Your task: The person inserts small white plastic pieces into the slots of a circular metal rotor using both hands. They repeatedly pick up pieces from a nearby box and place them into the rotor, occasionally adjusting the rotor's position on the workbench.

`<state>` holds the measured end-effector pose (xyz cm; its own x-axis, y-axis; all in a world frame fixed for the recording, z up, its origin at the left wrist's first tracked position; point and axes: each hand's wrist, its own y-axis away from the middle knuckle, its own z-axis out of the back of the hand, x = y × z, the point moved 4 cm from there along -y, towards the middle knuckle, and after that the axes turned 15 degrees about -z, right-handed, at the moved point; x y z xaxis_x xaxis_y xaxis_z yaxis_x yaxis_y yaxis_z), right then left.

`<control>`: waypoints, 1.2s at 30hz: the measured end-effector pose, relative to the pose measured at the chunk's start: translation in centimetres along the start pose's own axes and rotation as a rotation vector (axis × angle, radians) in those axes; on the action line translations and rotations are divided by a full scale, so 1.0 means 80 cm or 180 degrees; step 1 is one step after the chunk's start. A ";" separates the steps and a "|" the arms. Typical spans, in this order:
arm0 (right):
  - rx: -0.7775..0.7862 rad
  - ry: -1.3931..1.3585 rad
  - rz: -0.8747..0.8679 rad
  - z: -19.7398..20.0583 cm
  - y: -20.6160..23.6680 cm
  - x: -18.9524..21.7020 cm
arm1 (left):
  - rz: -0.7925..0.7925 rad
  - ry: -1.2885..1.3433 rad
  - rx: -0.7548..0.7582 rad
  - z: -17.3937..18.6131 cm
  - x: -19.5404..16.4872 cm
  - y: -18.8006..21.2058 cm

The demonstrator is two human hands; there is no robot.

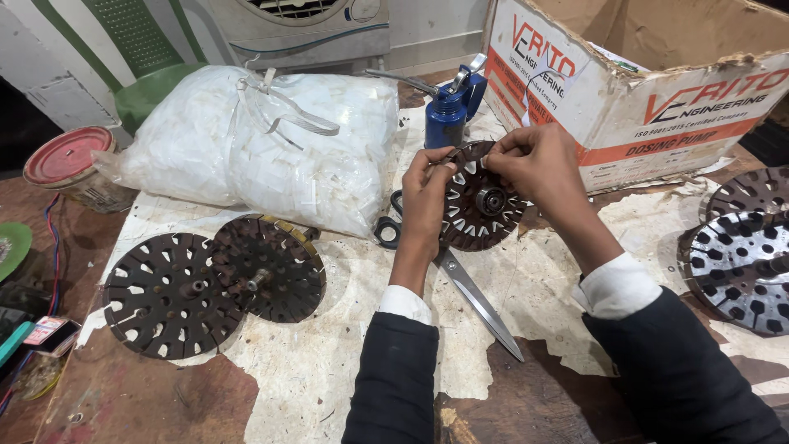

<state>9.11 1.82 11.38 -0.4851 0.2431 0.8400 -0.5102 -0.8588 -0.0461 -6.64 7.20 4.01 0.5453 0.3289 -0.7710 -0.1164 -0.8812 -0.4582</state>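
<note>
Above the scissors (pixel 448 267), slotted disc (pixel 479 197) tilted, left hand (pixel 425 201) and right hand (pixel 536 164) fingers pinching its rim

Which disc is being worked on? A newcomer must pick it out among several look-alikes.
Start at the big torn cardboard box at the table's far right. Just in front of its left corner, beside the blue oil can, the left hand and right hand hold a dark slotted disc. It alone is tilted up; the others lie flat.

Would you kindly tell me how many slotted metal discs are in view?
5: one held by both hands, two overlapping at table left, two at the right edge. More may lie out of frame.
</note>
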 end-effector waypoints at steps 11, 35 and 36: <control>0.0245 0.0021 0.0161 0.000 0.008 0.008 | 0.0247 -0.0133 -0.0183 0.000 0.002 0.004; 0.1636 -0.0279 0.0068 -0.008 -0.011 -0.021 | 0.0196 0.0341 -0.0247 0.015 0.004 0.002; 0.1769 -0.0457 0.0071 -0.010 -0.010 -0.023 | 0.0184 0.0319 -0.0257 0.016 0.003 0.002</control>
<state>9.84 2.45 9.43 -0.3704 0.1918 0.9089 -0.0322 -0.9805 0.1938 -7.54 7.58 3.19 0.6204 0.2446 -0.7452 -0.0852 -0.9235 -0.3741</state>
